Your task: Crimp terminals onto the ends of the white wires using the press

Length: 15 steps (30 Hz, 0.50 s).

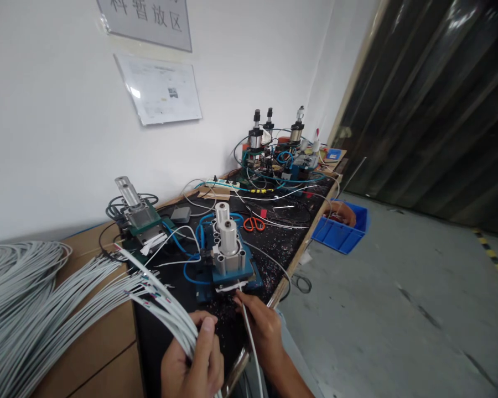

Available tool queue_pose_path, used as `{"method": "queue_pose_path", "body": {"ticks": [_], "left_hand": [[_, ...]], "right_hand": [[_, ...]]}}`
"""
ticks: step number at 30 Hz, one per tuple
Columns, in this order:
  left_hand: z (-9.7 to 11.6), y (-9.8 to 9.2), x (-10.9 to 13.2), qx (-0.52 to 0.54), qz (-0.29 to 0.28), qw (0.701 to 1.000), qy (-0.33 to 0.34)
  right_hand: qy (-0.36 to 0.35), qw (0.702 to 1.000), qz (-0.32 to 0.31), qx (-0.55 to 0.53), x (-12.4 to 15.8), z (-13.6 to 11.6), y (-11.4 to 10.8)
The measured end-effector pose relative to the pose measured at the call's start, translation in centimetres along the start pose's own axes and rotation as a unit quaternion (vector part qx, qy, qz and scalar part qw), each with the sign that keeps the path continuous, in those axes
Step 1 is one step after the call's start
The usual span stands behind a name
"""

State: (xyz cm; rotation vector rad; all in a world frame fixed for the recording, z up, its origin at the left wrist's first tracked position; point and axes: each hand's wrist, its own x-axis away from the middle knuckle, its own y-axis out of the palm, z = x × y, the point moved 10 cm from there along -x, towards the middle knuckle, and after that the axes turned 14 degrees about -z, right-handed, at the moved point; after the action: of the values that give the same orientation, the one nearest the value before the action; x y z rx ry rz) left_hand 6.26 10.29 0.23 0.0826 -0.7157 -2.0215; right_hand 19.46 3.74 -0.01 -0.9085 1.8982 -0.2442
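Note:
My left hand (197,354) is closed around a bundle of white cables (166,307), whose cut ends fan out up and to the left and show small coloured wire tips. In my right hand (261,326) a single white cable (251,337) is pinched between thumb and fingers. Its upper end reaches the front of a blue pneumatic machine (231,257) with two upright silver cylinders. Whether the tip sits inside the machine's jaws I cannot tell. The rest of this cable hangs down past my wrist.
Large coils of white cable (20,282) lie on cardboard at the left. Another pneumatic machine (136,213) stands behind them. Orange-handled scissors (254,223), loose wires and scraps lie on the black bench mat (280,249). More machines (274,143) stand at the far end; a blue bin (342,235) sits on the floor.

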Motion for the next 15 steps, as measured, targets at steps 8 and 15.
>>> {"method": "queue_pose_path", "body": {"ticks": [8, 15], "left_hand": [[-0.44, -0.01, -0.07, 0.001, -0.005, 1.000, -0.012], [-0.89, -0.01, -0.27, 0.007, -0.006, 0.999, -0.035]], "right_hand": [[-0.003, 1.000, -0.008, 0.001, 0.04, -0.14, 0.02], [-0.012, 1.000, -0.011, 0.010, -0.27, -0.11, 0.10]]}}
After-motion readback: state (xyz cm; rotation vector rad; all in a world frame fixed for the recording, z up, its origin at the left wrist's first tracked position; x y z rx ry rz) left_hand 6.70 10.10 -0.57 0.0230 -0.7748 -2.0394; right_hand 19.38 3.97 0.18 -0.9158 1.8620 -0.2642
